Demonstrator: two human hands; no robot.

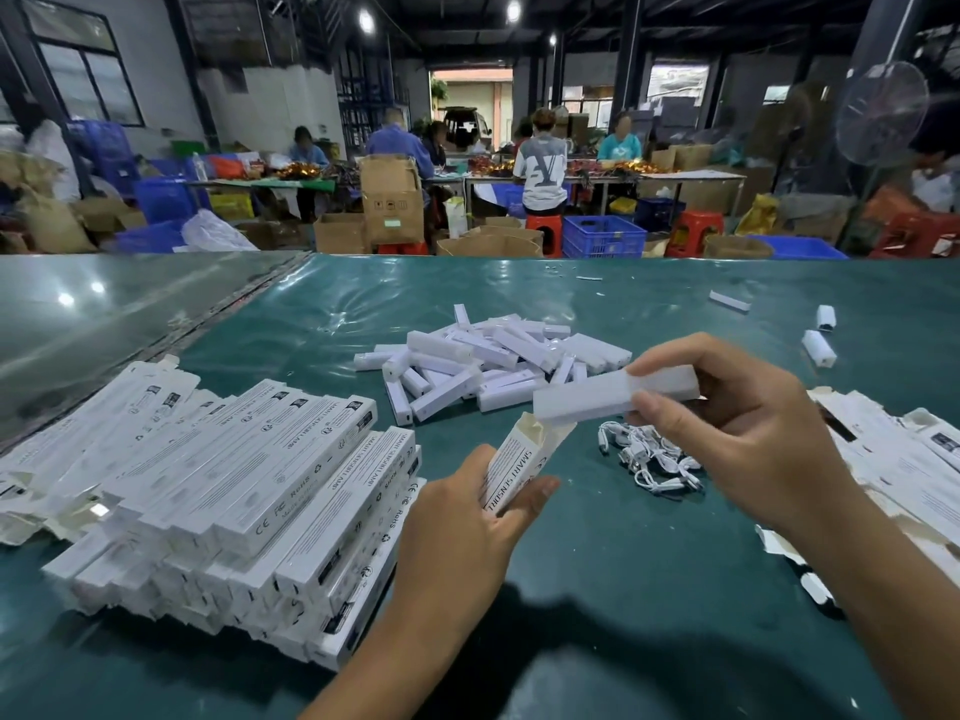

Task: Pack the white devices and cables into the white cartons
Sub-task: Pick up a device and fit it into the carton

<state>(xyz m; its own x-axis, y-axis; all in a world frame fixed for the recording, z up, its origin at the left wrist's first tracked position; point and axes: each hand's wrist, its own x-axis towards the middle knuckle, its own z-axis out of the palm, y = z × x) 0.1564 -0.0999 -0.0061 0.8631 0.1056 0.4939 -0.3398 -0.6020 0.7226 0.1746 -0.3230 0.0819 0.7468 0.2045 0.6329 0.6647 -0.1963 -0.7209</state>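
Note:
My left hand (467, 522) grips a white carton (519, 462) printed "SMART SENSOR LAMP", its top flaps standing open. My right hand (737, 428) holds a long white device (587, 400) level, with its left end right at the carton's open mouth. Behind them a heap of loose white devices (488, 361) lies on the green table (597, 563). A small pile of coiled white cables (654, 459) rests just below my right hand.
A big stack of white cartons (249, 501) fills the table's left side. Flat unfolded cartons (893, 459) lie at the right edge. A few stray devices (818, 348) sit far right. People work at tables beyond, among cardboard boxes and blue crates.

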